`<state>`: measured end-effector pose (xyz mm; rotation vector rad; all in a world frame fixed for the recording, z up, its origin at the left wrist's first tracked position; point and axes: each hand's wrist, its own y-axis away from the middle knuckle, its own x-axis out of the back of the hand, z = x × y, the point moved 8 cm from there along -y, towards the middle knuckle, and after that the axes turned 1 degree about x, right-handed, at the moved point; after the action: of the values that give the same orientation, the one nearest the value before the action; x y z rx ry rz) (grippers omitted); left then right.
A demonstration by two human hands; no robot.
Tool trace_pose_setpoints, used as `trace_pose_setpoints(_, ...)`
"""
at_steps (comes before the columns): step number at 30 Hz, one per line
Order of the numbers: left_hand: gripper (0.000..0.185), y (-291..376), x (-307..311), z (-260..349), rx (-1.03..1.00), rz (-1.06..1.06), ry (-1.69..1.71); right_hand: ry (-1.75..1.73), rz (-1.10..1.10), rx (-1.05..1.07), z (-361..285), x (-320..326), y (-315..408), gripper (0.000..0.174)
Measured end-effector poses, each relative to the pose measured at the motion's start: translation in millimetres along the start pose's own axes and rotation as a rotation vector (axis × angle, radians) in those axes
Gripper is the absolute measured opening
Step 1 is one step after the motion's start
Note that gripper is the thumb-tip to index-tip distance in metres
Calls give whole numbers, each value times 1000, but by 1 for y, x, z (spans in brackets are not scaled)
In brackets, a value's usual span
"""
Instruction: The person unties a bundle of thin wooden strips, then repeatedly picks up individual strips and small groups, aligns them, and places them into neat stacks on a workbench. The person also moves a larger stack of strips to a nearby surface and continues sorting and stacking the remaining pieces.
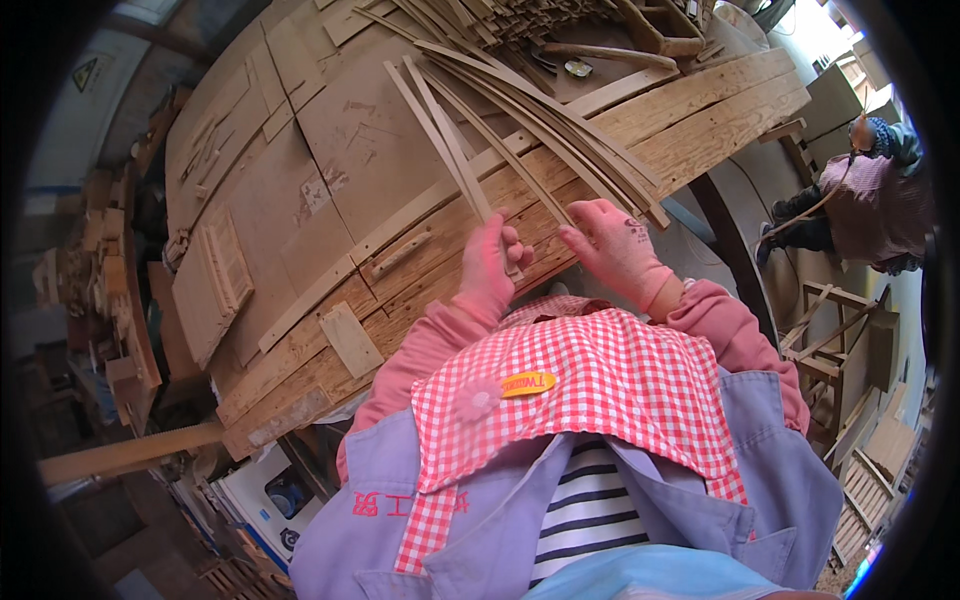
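Note:
My left hand [491,259], in a pink glove, is closed around a pair of long thin wooden strips [454,154]. The strips lie close together at my fist and spread apart toward the far side of the workbench [420,274]. My right hand [619,244], gloved in pink with dark printing on its back, has the near end of a single wooden strip [506,150] between thumb and forefinger. Beyond that hand, a fanned bundle of similar strips [577,142] rests across the bench edge, its near ends overhanging.
A wooden-handled tool [607,52] lies at the back, near a heap of wood offcuts [517,22]. Left are stacked grooved boards [214,285] and a small wooden block [351,340]. A toothed saw blade [135,450] juts out lower left. Another person [862,195] stands at right.

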<state>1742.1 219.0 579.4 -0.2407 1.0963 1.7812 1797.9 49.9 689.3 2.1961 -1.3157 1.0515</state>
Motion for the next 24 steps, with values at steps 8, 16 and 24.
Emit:
trace_pose_setpoints(8,40,6,-8,-9,114,130,-110,-80,-245,-191,14,-40,-3,29)
trace_pose_setpoints(16,44,1,-24,-15,176,-100,-220,-13,-334,-27,-30,-56,11,35)
trace_pose_setpoints(24,49,2,-35,-10,27,0,-33,-329,-106,-56,-18,-66,9,44)
